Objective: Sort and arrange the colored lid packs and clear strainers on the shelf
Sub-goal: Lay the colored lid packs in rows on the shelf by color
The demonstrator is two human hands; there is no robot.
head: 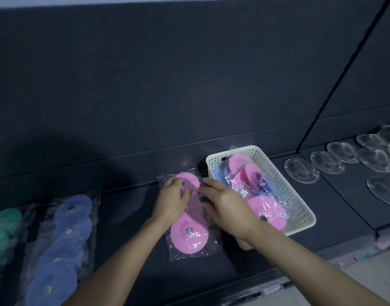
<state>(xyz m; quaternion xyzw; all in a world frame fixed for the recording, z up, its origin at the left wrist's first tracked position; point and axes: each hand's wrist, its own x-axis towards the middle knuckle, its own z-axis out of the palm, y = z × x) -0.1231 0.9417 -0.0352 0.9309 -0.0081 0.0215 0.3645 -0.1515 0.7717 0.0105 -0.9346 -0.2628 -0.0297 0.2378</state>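
Observation:
A row of pink lid packs (189, 237) in clear wrap lies on the dark shelf (127, 228) at centre. My left hand (170, 199) rests on the row's far pack, fingers curled over the wrap. My right hand (225, 206) pinches the wrap at the row's right side. A row of blue lid packs (63, 246) lies to the left, and green lid packs (2, 228) sit at the far left edge. A white perforated basket (300, 208) to the right holds more pink and blue packs. Clear strainers (301, 171) lie spread on the right shelf section.
A dark back panel rises behind the shelf. A thin black divider line (335, 89) separates the shelf sections at right. The shelf's front edge (266, 288) runs along the bottom right, with pale floor beyond it.

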